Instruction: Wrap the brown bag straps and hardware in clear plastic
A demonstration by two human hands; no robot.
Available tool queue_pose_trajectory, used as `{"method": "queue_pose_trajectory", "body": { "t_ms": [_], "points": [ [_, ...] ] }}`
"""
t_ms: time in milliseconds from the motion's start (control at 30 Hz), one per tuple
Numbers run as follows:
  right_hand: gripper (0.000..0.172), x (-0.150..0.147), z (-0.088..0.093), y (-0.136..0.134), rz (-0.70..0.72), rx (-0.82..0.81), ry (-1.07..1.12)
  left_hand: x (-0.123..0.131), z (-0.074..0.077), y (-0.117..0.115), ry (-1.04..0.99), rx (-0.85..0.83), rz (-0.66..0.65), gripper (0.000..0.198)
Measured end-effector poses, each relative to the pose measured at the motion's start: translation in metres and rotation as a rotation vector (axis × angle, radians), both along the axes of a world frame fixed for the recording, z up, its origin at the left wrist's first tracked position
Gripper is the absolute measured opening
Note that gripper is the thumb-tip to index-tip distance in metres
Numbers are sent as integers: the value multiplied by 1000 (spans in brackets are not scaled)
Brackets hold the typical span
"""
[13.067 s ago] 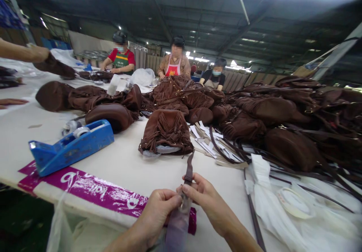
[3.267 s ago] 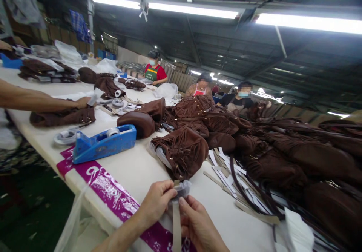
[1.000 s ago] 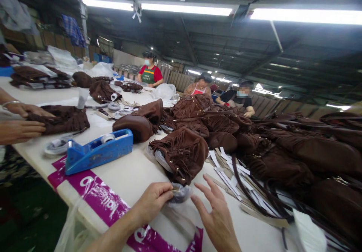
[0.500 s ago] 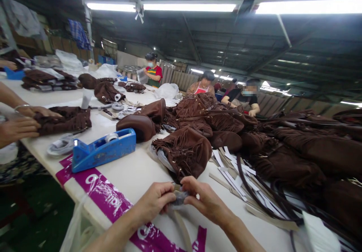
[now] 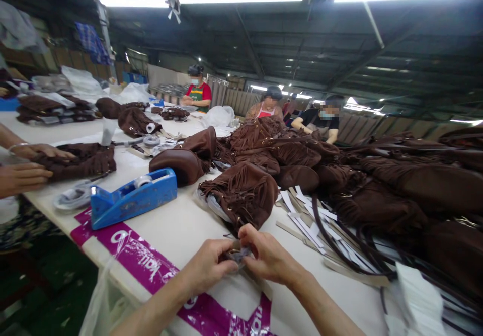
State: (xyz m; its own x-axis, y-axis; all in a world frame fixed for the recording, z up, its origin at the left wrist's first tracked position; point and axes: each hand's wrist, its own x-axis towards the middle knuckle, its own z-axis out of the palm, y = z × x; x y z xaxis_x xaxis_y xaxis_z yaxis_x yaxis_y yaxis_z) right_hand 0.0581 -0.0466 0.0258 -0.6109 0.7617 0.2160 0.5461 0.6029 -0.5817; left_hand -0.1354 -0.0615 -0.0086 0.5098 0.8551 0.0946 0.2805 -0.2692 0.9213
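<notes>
left hand [image 5: 211, 264] and right hand [image 5: 267, 255] pinch crumpled, greyish, see-through wrap [image 5: 238, 257] near a fringed brown bag [image 5: 244, 192].

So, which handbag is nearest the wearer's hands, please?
The fringed brown handbag right of the blue tape dispenser, just beyond the right hand; others lie farther.

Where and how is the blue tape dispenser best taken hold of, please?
I would grip the blue tape dispenser from above, across its long walls just right of the tape roll: it stands upright, its body looks narrow, and its top is uncovered.
</notes>
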Motion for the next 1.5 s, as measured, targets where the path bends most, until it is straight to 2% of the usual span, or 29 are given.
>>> {"method": "queue_pose_trajectory", "body": {
  "t_ms": [100,200,300,400,500,567,633,733,767,900,1000,1167,1300,1433,1500],
  "points": [
    [36,0,-3,2,2,25,-19,5,0,0,123,148,57,6],
    [37,2,-4,-1,-28,26,28,8,-1,2,155,162,131,14],
    [36,16,-7,-10,-74,78,87,8,-3,7,34,18,167,20],
    [38,38,-14,-24,-120,129,-21,7,-6,14,-146,-216,182,28],
    [60,53,-24,-37,-68,115,-136,8,-7,19,-311,-444,147,40],
    [74,52,-28,-43,-57,105,-50,9,-7,20,-350,-513,145,47],
    [66,43,-29,-45,-70,102,89,10,-7,20,-348,-524,166,49],
    [26,28,-25,-45,-80,104,227,10,-5,18,-352,-528,165,49],
    [20,23,-24,-44,-75,100,246,10,-4,17,-345,-525,155,48],
    [32,14,-27,-41,10,144,173,7,4,13,-266,-482,132,38],
    [36,15,-36,-42,55,303,9,5,7,13,-240,-443,142,34],
    [39,22,-50,-46,62,521,-81,0,0,18,-191,-360,210,63],
    [34,21,-58,-45,63,551,-117,2,-5,21,-219,-372,233,82],
    [37,8,-66,-39,-69,570,-93,8,-4,16,-256,-390,286,92],
    [37,1,-66,-35,-100,642,-25,9,-2,13,-276,-380,329,92]
  ]
}}
